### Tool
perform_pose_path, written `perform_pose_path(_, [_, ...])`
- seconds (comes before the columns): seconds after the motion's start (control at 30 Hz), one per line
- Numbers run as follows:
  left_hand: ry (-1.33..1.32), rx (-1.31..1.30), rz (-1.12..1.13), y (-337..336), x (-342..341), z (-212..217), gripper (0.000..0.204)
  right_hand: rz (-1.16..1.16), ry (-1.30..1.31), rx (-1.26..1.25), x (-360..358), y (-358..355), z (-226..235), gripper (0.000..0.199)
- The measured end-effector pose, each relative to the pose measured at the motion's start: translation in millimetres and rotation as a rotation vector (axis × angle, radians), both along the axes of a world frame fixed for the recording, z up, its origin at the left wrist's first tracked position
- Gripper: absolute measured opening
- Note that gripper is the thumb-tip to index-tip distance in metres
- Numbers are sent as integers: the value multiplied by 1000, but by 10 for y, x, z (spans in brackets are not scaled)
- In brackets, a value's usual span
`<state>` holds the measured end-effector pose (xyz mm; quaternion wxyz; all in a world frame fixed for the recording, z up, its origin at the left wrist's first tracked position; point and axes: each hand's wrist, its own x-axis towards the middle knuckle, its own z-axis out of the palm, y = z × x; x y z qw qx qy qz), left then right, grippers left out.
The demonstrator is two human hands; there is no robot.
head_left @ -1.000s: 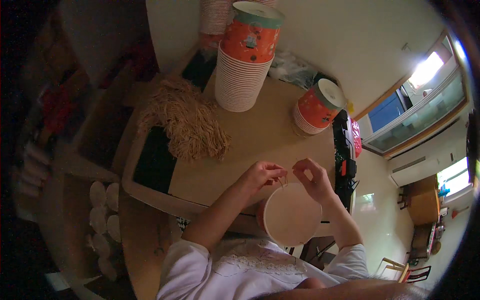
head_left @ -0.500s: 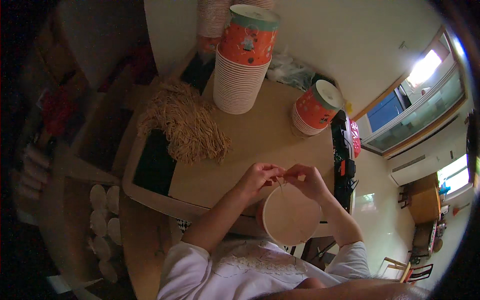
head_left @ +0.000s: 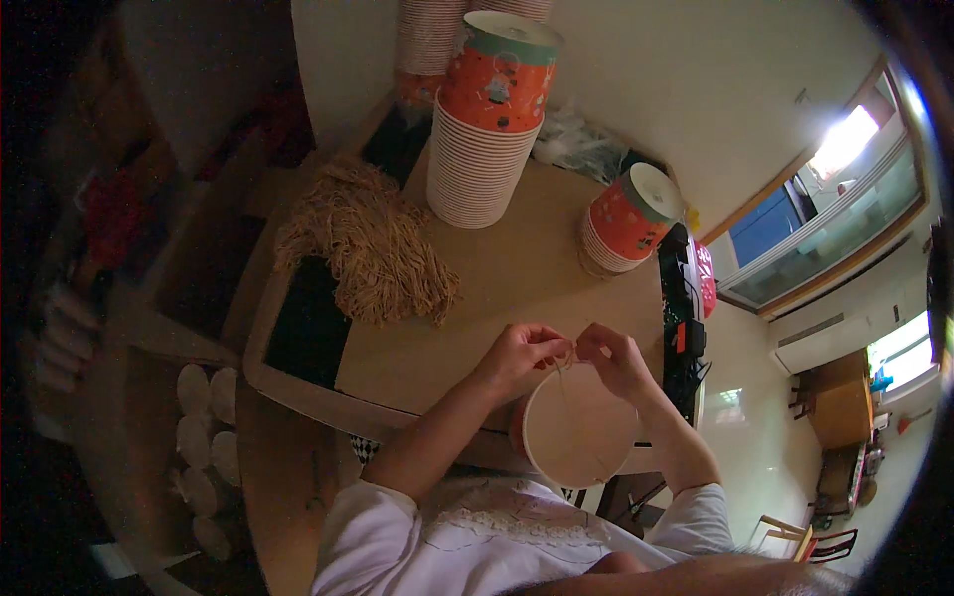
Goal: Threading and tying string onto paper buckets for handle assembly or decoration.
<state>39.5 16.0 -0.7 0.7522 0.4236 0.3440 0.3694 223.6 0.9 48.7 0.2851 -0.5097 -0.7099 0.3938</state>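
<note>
Two hands meet above the paper bowl (head_left: 578,437), which sits at the near edge of the cardboard-covered surface (head_left: 497,298), just in front of my chest. My left hand (head_left: 519,356) and right hand (head_left: 614,360) are each closed in a pinch on a thin tan string (head_left: 566,360), fingertips almost touching over the bowl's far rim. The string's visible run drops from the pinch toward the bowl's mouth, roughly away-to-near. Both hands stand equally close to the bowl, one on each side. A heap of the same tan strings (head_left: 368,248) lies well apart to the left, nearer my left hand. A tall stack of orange cups (head_left: 487,129) and a shorter stack (head_left: 626,221) stand beyond.
</note>
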Motion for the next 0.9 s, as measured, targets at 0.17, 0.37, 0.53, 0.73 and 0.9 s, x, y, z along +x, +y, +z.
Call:
perform_pose_path(0.17, [-23, -47, -5, -4, 20, 10, 16, 2, -178, 45, 20, 4, -19, 15])
perform_pose_path(0.37, [-52, -47, -2, -6, 9, 50, 15, 60, -44, 108, -15, -26, 14, 10])
perform_pose_path(0.53, [-34, 109, 10, -60, 14, 154, 13, 59, -63, 24, -20, 63, 54, 10])
perform_pose_path(0.73, [-127, -46, -58, 25, 29, -64, 12, 50, -120, -20, -62, 79, 61, 7])
perform_pose_path(0.9, [-194, -148, -52, 24, -1, -33, 14, 14, -122, 37, -57, 15, 55, 9])
